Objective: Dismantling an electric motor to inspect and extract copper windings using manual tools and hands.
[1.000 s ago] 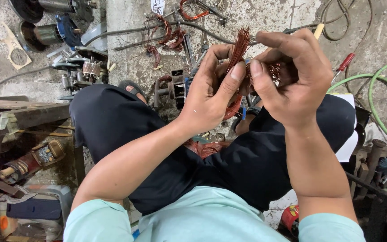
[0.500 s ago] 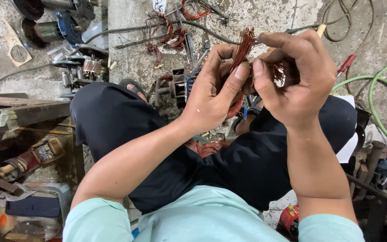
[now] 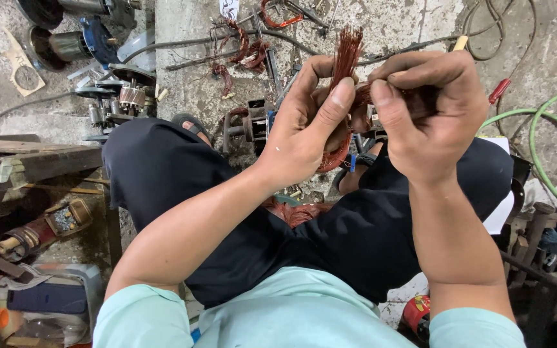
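Observation:
My left hand (image 3: 304, 132) grips a bundle of copper winding wire (image 3: 346, 55) whose cut ends stick up above my thumb. A loop of the same wire hangs below the palm. Close against it on the right, my right hand (image 3: 430, 116) is curled around the wire too, fingers pinching its strands near the left thumb. Both hands are raised above my knees, which are in dark trousers (image 3: 162, 174). What my right palm covers is hidden.
Below lies a concrete floor (image 3: 394, 26) strewn with scrap copper coils (image 3: 243, 45), metal tools and motor parts (image 3: 117, 96). A green hose (image 3: 539, 154) curves at the right. A wooden bench (image 3: 27, 161) stands at the left, with a motor rotor (image 3: 40, 232) under it.
Both hands have stayed together on the wire bundle; my right fingers have shifted slightly on the strands. Nothing was let go.

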